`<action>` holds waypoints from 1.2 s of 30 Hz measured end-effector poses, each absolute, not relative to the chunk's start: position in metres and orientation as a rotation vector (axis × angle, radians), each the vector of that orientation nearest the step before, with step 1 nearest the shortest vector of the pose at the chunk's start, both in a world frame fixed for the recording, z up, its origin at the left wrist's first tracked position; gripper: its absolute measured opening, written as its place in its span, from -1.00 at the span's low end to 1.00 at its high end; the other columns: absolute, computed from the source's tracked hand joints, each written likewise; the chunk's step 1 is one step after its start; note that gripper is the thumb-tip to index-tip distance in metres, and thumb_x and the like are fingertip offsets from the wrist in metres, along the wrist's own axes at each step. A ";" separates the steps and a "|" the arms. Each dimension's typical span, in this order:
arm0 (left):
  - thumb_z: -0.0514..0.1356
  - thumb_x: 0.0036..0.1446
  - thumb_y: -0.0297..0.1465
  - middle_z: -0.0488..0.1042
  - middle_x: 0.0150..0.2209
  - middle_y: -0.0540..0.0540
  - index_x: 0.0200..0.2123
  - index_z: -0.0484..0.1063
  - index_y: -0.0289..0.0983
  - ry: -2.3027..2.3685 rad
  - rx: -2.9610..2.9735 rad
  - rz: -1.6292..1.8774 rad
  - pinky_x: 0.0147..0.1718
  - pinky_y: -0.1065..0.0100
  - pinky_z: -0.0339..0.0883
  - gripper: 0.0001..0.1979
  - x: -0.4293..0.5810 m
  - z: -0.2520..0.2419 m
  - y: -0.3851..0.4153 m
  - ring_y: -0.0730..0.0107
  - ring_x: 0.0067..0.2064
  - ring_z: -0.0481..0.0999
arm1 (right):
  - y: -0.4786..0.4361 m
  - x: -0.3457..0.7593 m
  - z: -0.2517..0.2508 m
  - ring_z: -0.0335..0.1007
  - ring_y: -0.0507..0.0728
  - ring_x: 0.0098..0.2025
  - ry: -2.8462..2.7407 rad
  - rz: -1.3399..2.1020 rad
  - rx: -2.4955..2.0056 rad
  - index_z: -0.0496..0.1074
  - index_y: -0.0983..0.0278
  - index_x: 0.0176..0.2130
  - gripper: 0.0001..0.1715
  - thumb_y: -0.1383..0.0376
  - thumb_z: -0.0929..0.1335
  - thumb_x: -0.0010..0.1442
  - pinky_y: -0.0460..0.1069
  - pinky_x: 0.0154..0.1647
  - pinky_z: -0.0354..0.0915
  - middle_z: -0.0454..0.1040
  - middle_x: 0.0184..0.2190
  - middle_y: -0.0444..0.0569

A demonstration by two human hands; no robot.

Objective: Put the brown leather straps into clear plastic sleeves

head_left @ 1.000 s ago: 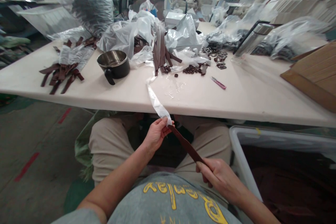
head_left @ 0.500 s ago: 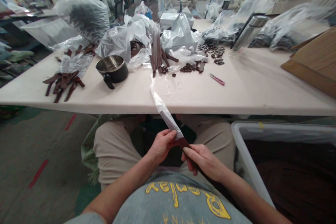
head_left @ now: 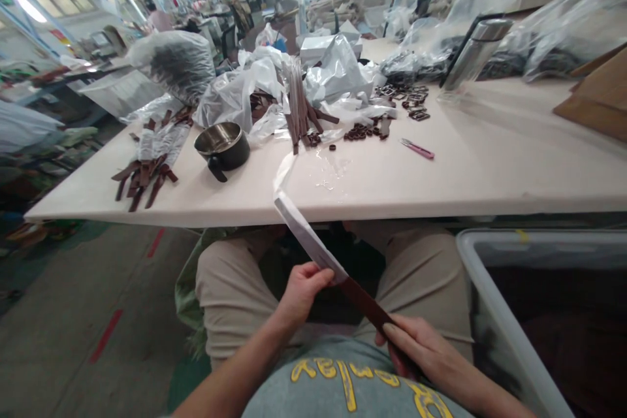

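Note:
A dark brown strap point(head_left: 365, 300) runs slantwise above my lap, its upper part inside a white plastic sleeve point(head_left: 306, 235). The sleeve's thin end reaches up over the table edge. My left hand point(head_left: 307, 287) pinches the strap where the white sleeve ends. Lower down on the right, my right hand point(head_left: 416, 343) is closed round the bare brown part. Beyond the sleeve's end, a bundle of brown straps point(head_left: 298, 104) lies on the table point(head_left: 470, 170), with small dark rings point(head_left: 362, 131) beside it.
A black-handled metal cup point(head_left: 223, 147) stands left of centre, near wrapped straps point(head_left: 149, 166). Pink-handled snips point(head_left: 417, 148), dark buckles point(head_left: 415, 102) and a steel flask point(head_left: 477, 52) are to the right. A grey bin point(head_left: 494, 300) stands at my right, below a cardboard box point(head_left: 595, 98).
My right hand has slid down and right along the strap, away from my left hand, and more bare brown shows between them. The camera view has shifted, showing more of the room.

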State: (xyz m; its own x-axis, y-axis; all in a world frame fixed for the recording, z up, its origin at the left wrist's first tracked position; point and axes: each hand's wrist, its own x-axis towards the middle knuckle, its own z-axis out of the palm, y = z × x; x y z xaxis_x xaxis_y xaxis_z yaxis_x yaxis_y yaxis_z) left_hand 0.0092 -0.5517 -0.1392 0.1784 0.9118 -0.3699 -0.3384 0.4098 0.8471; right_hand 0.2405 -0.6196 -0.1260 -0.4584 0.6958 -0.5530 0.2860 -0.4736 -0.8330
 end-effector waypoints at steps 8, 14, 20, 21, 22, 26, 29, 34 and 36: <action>0.45 -0.04 -0.24 0.63 -0.28 -0.16 -0.16 0.63 -0.33 0.850 0.502 0.974 -0.25 0.35 0.43 -0.61 0.030 -0.141 -0.562 0.33 -0.30 0.55 | -0.591 0.215 -0.122 0.19 -0.02 -0.65 -1.422 1.952 -1.314 0.37 0.31 -0.28 -0.29 -0.28 0.21 0.22 -0.14 -0.62 0.17 0.31 -0.63 -0.20; 0.52 -0.19 -0.25 0.63 -0.27 -0.14 -0.30 0.60 -0.33 1.003 0.223 1.232 -0.31 0.40 0.45 -0.61 0.015 -0.140 -0.528 0.39 -0.32 0.56 | -0.604 0.220 -0.139 0.21 0.00 -0.65 -1.532 1.850 -1.410 0.40 0.30 -0.27 -0.37 -0.17 0.16 0.32 -0.14 -0.62 0.15 0.32 -0.64 -0.19; 0.47 -0.10 -0.22 0.59 -0.39 -0.18 -0.26 0.62 -0.44 0.878 0.398 0.982 -0.49 0.42 0.33 -0.59 0.046 -0.146 -0.568 0.46 -0.49 0.45 | -0.582 0.202 -0.127 0.26 0.01 -0.64 -1.643 1.634 -1.333 0.35 0.28 -0.40 -0.42 -0.09 0.16 0.35 -0.13 -0.59 0.19 0.36 -0.63 -0.15; 0.47 -0.09 -0.22 0.61 -0.35 -0.20 -0.23 0.62 -0.42 0.860 0.400 0.994 -0.47 0.41 0.34 -0.57 0.044 -0.146 -0.567 0.44 -0.47 0.47 | -0.581 0.202 -0.126 0.26 0.01 -0.64 -1.635 1.643 -1.327 0.36 0.28 -0.40 -0.42 -0.10 0.16 0.35 -0.13 -0.60 0.19 0.36 -0.64 -0.15; 0.48 -0.10 -0.22 0.62 -0.28 -0.21 -0.20 0.62 -0.40 0.854 0.382 1.037 -0.42 0.40 0.38 -0.56 0.040 -0.146 -0.561 0.41 -0.42 0.51 | -0.581 0.204 -0.127 0.25 0.01 -0.65 -1.620 1.665 -1.331 0.37 0.29 -0.37 -0.41 -0.11 0.16 0.34 -0.13 -0.61 0.18 0.36 -0.64 -0.16; 0.50 -0.16 -0.19 0.63 -0.22 -0.16 -0.26 0.61 -0.33 0.940 0.262 1.261 -0.29 0.39 0.44 -0.58 0.014 -0.141 -0.520 0.36 -0.28 0.56 | -0.590 0.214 -0.138 0.23 0.00 -0.66 -1.601 1.742 -1.402 0.41 0.31 -0.30 -0.40 -0.13 0.17 0.31 -0.13 -0.62 0.16 0.33 -0.65 -0.18; 0.52 -0.20 -0.20 0.62 -0.32 -0.15 -0.35 0.61 -0.38 1.015 0.308 1.214 -0.32 0.40 0.43 -0.59 0.015 -0.144 -0.519 0.38 -0.33 0.54 | -0.590 0.213 -0.141 0.23 0.00 -0.65 -1.621 1.722 -1.413 0.40 0.31 -0.30 -0.44 -0.09 0.16 0.32 -0.13 -0.60 0.17 0.34 -0.64 -0.18; 0.48 -0.11 -0.22 0.63 -0.30 -0.21 -0.32 0.64 -0.37 0.942 0.394 1.009 -0.38 0.35 0.40 -0.65 0.042 -0.150 -0.560 0.28 -0.36 0.55 | -0.577 0.205 -0.133 0.25 0.02 -0.62 -1.698 1.581 -1.368 0.35 0.27 -0.40 -0.44 -0.07 0.14 0.35 -0.11 -0.56 0.20 0.35 -0.64 -0.15; 0.47 -0.10 -0.20 0.63 -0.20 -0.20 -0.26 0.63 -0.31 0.930 0.358 1.058 -0.33 0.35 0.43 -0.63 0.038 -0.148 -0.551 0.24 -0.29 0.58 | -0.578 0.209 -0.134 0.26 0.02 -0.63 -1.710 1.611 -1.375 0.38 0.27 -0.37 -0.45 -0.08 0.15 0.34 -0.12 -0.58 0.19 0.36 -0.63 -0.14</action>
State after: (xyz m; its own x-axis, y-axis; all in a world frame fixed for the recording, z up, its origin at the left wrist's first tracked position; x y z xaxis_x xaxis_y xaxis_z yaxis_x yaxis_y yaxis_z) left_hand 0.0375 -0.5515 -0.1481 0.1711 0.8619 -0.4774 -0.5837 0.4790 0.6556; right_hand 0.2091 -0.5776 -0.1341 -0.4254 0.8481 -0.3159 0.3659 -0.1581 -0.9171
